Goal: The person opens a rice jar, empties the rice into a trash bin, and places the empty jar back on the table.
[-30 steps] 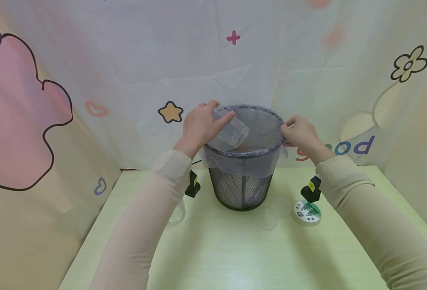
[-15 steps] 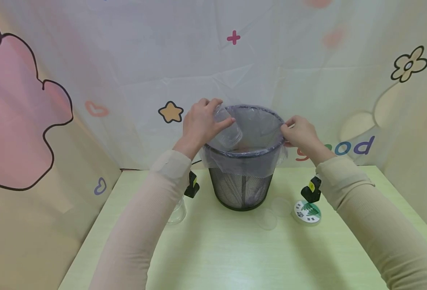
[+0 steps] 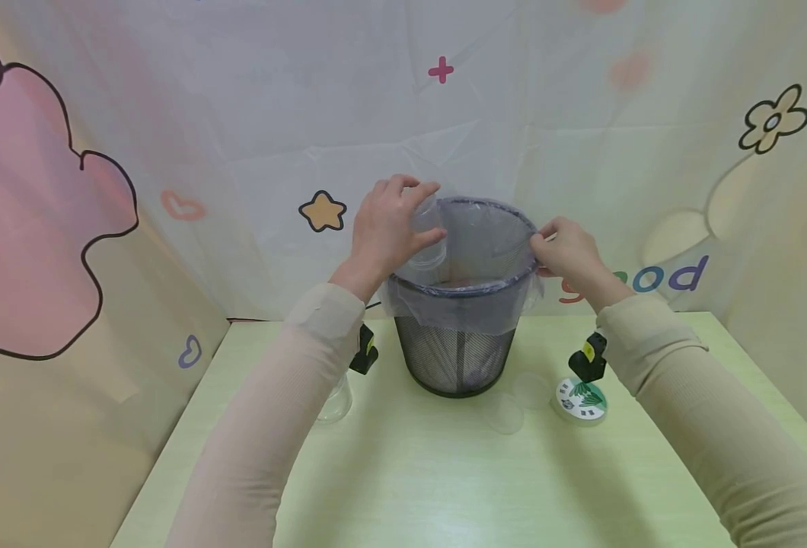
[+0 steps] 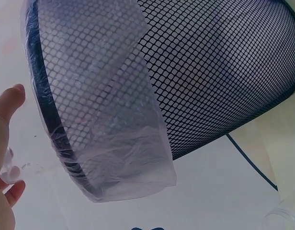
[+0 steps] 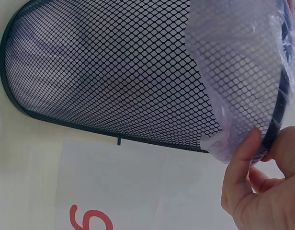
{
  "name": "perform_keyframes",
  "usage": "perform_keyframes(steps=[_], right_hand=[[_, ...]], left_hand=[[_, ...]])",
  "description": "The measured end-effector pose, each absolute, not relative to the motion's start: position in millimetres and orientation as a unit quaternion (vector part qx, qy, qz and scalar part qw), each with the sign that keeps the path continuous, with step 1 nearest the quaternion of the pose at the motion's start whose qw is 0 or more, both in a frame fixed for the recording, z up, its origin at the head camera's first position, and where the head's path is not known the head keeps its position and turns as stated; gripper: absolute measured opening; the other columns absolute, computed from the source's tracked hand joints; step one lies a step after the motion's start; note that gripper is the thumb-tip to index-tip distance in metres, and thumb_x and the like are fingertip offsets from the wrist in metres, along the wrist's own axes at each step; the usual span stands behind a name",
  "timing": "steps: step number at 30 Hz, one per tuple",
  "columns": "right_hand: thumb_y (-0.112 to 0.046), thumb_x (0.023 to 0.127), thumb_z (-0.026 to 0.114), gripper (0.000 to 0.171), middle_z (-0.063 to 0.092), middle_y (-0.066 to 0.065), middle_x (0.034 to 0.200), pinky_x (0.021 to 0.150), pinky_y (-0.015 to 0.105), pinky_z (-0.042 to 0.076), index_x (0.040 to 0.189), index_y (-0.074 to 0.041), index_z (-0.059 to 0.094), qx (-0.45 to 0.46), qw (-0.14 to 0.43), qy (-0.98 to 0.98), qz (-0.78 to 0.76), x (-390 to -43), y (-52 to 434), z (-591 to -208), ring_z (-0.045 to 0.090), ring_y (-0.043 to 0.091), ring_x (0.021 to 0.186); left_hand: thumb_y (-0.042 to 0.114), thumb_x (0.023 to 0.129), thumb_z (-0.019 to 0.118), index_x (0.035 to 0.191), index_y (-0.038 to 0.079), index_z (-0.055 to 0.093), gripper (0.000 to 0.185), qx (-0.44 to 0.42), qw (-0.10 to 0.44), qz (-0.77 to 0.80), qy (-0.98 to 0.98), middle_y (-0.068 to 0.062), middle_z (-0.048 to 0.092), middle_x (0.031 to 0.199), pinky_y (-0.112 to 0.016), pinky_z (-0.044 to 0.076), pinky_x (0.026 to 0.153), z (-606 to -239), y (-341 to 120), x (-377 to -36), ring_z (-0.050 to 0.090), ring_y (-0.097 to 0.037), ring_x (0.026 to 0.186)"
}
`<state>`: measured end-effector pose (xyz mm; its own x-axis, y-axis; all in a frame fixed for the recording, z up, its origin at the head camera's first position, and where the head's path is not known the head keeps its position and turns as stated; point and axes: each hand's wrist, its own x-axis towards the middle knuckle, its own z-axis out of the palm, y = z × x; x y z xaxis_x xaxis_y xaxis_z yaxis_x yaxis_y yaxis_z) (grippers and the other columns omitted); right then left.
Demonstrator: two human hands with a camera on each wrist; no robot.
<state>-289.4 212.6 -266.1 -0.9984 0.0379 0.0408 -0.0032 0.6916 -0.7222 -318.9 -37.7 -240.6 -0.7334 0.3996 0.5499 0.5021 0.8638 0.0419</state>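
My left hand (image 3: 384, 232) holds a clear plastic jar (image 3: 428, 257) over the left side of the wastebasket's mouth, thumb and fingers around it. The jar stands nearly upright, its ridged end low; whether that end is its mouth I cannot tell. With the right hand (image 3: 571, 248) I pinch the right rim of the black mesh wastebasket (image 3: 460, 358), thumb and fingers on both sides of it. A translucent bin liner (image 3: 454, 313) lines the basket and folds down outside the rim. In the left wrist view, most of the jar is out of frame.
A second clear jar (image 3: 336, 405) stands on the table (image 3: 431, 487), partly hidden by the left sleeve. Right of the basket lie two clear discs (image 3: 503, 415) and a round container with a green-and-white top (image 3: 582, 401). A printed curtain (image 3: 253, 213) hangs behind.
The left hand has risen slightly and turned the jar from a slant toward the lower right to nearly upright, shifting it left. The right hand and wastebasket have stayed put.
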Motion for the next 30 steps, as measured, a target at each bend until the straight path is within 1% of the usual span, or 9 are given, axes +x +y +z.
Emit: perform_keyframes(steps=[3, 7, 11, 13, 16, 20, 25, 30], right_hand=[[-0.024, 0.092, 0.037, 0.039, 0.053, 0.022, 0.105, 0.076, 0.038, 0.054, 0.119, 0.005, 0.042, -0.009, 0.028, -0.92, 0.391, -289.5, 212.6, -266.0, 0.064, 0.012, 0.069], [-0.024, 0.092, 0.037, 0.039, 0.053, 0.022, 0.105, 0.072, 0.033, 0.054, 0.119, 0.005, 0.042, -0.011, 0.03, -0.92, 0.391, -289.5, 212.4, -265.6, 0.064, 0.012, 0.069], [-0.023, 0.092, 0.037, 0.039, 0.053, 0.023, 0.106, 0.075, 0.036, 0.054, 0.119, 0.005, 0.042, -0.012, 0.029, -0.919, 0.393, -289.2, 212.0, -265.5, 0.064, 0.012, 0.069], [-0.023, 0.092, 0.037, 0.039, 0.053, 0.023, 0.106, 0.075, 0.036, 0.054, 0.119, 0.005, 0.042, -0.013, 0.029, -0.919, 0.394, -289.1, 212.1, -265.7, 0.064, 0.012, 0.069], [-0.023, 0.092, 0.037, 0.039, 0.052, 0.023, 0.105, 0.071, 0.032, 0.055, 0.119, 0.006, 0.042, -0.014, 0.029, -0.918, 0.395, -289.5, 212.2, -266.1, 0.063, 0.011, 0.068], [-0.022, 0.092, 0.037, 0.039, 0.052, 0.023, 0.104, 0.068, 0.03, 0.055, 0.118, 0.006, 0.042, -0.015, 0.029, -0.918, 0.396, -289.5, 212.0, -266.1, 0.063, 0.011, 0.068], [-0.022, 0.092, 0.037, 0.039, 0.053, 0.023, 0.104, 0.071, 0.033, 0.055, 0.118, 0.006, 0.042, -0.013, 0.029, -0.919, 0.394, -288.6, 211.7, -265.6, 0.064, 0.013, 0.069], [-0.023, 0.092, 0.036, 0.039, 0.053, 0.023, 0.105, 0.071, 0.033, 0.055, 0.118, 0.006, 0.042, -0.009, 0.029, -0.919, 0.394, -287.9, 212.1, -265.4, 0.064, 0.013, 0.069]], left_hand=[[0.047, 0.077, 0.069, 0.133, 0.026, 0.048, 0.063, -0.257, 0.277, -0.079, -0.923, -0.003, 0.047, 0.131, -0.036, 0.04, 0.094, -240.3, -37.1, -319.0, 0.044, -0.025, 0.117], [0.043, 0.076, 0.071, 0.132, 0.026, 0.05, 0.062, -0.27, 0.284, -0.075, -0.917, -0.003, 0.047, 0.132, -0.038, 0.039, 0.095, -241.8, -36.4, -319.8, 0.042, -0.025, 0.12], [0.04, 0.076, 0.073, 0.13, 0.026, 0.052, 0.06, -0.286, 0.29, -0.064, -0.911, -0.003, 0.046, 0.133, -0.039, 0.039, 0.095, -243.1, -35.4, -319.5, 0.042, -0.026, 0.121], [0.039, 0.076, 0.073, 0.13, 0.026, 0.052, 0.059, -0.293, 0.29, -0.056, -0.909, -0.003, 0.046, 0.133, -0.039, 0.038, 0.095, -243.4, -35.0, -318.7, 0.041, -0.026, 0.121], [0.039, 0.077, 0.072, 0.13, 0.025, 0.052, 0.058, -0.299, 0.29, -0.05, -0.908, -0.003, 0.045, 0.133, -0.039, 0.038, 0.095, -243.9, -34.6, -317.8, 0.041, -0.026, 0.122], [0.041, 0.077, 0.071, 0.13, 0.024, 0.052, 0.058, -0.304, 0.292, -0.059, -0.905, -0.004, 0.046, 0.133, -0.039, 0.039, 0.095, -243.9, -34.4, -317.9, 0.041, -0.026, 0.121], [0.046, 0.078, 0.068, 0.131, 0.024, 0.051, 0.059, -0.308, 0.292, -0.08, -0.902, -0.005, 0.047, 0.132, -0.038, 0.042, 0.092, -243.7, -35.8, -317.8, 0.044, -0.025, 0.118], [0.05, 0.081, 0.064, 0.133, 0.025, 0.048, 0.06, -0.303, 0.281, -0.088, -0.906, -0.005, 0.047, 0.132, -0.037, 0.043, 0.093, -244.1, -36.5, -317.2, 0.045, -0.024, 0.118]])
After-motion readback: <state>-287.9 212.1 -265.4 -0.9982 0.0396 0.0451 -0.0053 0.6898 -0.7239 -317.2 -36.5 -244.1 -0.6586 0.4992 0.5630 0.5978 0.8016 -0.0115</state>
